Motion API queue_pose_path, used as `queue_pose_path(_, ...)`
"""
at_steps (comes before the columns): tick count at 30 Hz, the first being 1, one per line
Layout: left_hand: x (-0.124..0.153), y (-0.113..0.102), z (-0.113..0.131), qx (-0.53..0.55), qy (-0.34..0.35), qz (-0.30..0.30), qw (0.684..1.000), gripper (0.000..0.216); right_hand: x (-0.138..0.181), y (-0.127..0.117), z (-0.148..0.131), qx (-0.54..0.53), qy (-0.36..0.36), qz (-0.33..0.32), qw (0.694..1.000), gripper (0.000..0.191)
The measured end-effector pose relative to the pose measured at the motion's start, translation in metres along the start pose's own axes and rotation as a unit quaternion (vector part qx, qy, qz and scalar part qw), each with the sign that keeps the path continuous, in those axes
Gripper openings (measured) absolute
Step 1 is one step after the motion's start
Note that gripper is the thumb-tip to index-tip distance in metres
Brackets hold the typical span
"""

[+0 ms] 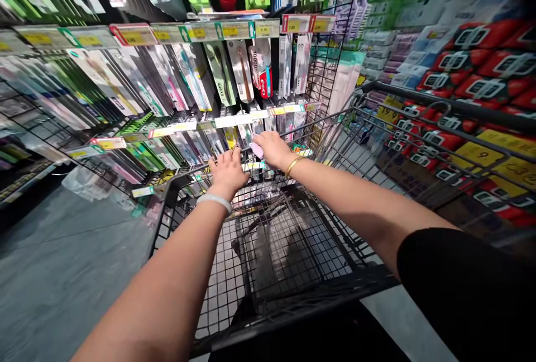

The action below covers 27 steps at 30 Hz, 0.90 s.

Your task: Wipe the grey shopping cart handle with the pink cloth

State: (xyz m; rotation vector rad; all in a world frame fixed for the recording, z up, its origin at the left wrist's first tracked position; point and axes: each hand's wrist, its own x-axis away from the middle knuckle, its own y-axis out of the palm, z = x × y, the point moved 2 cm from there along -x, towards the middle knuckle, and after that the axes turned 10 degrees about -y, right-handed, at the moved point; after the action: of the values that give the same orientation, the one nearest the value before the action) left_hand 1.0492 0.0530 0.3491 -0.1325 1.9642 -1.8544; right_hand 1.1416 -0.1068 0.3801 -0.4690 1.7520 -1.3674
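Note:
A black wire shopping cart (268, 317) stands in front of me, facing the shelves. My left hand (228, 173), with a pale bangle on the wrist, reaches to the cart's far rim. Its fingers are stretched forward and slightly apart, over or just touching the rim. To its right is my right hand (273, 149), a gold bangle on its wrist. Its fingers are closed around a small, flat, lilac-pink thing (257, 151), whose kind I cannot make out. Just beyond both hands hang packaged toothbrushes (196, 80) in rows.
Price tag strips (138, 34) run along the shelf edges. Red packages (481, 85) are stacked on the right, with yellow price signs (481, 155) in front. A black wire side panel (335, 43) closes the shelf's right end. Grey floor (75, 272) lies at the left.

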Motion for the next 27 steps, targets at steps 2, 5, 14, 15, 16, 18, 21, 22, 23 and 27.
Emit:
queue_pose_path(2, 0.0, 0.001, -0.003, -0.008, 0.008, 0.009, 1.0, 0.084, -0.002, -0.001, 0.008, -0.012, -0.029, -0.007, 0.999, 0.03)
queue_pose_path(5, 0.0, 0.002, -0.008, -0.015, 0.007, 0.015, 1.0, 0.083, 0.012, -0.013, 0.055, -0.005, 0.036, 0.005, 0.999, 0.031)
queue_pose_path(14, -0.001, 0.006, -0.005, -0.02, -0.006, 0.039, 0.999, 0.084, 0.019, -0.001, 0.041, -0.004, 0.056, 0.041, 0.998, 0.056)
queue_pose_path(15, -0.001, 0.006, -0.005, -0.022, -0.006, 0.039, 0.999, 0.083, 0.015, 0.001, 0.031, -0.012, 0.04, 0.036, 0.999, 0.063)
queue_pose_path(16, -0.001, 0.006, -0.005, -0.024, -0.005, 0.039, 0.999, 0.083, 0.01, 0.001, 0.025, -0.018, 0.033, 0.03, 0.999, 0.07)
queue_pose_path(18, 0.0, 0.005, -0.005, -0.028, -0.005, 0.04, 0.999, 0.082, 0.004, -0.003, 0.025, -0.027, 0.041, 0.016, 0.999, 0.072)
queue_pose_path(21, 0.0, 0.005, -0.005, -0.03, -0.004, 0.046, 0.998, 0.081, 0.003, -0.014, 0.053, -0.029, 0.057, 0.012, 0.998, 0.052)
queue_pose_path(22, 0.0, 0.005, -0.005, -0.03, -0.004, 0.047, 0.998, 0.081, 0.006, -0.018, 0.068, -0.029, 0.052, 0.016, 0.998, 0.044)
queue_pose_path(23, 0.0, 0.005, -0.005, -0.029, -0.005, 0.047, 0.998, 0.081, 0.011, -0.021, 0.085, -0.03, 0.048, 0.025, 0.998, 0.037)
queue_pose_path(27, 0.0, 0.006, -0.004, -0.026, -0.005, 0.047, 0.999, 0.081, 0.048, -0.03, 0.163, -0.028, 0.209, 0.152, 0.966, 0.032)
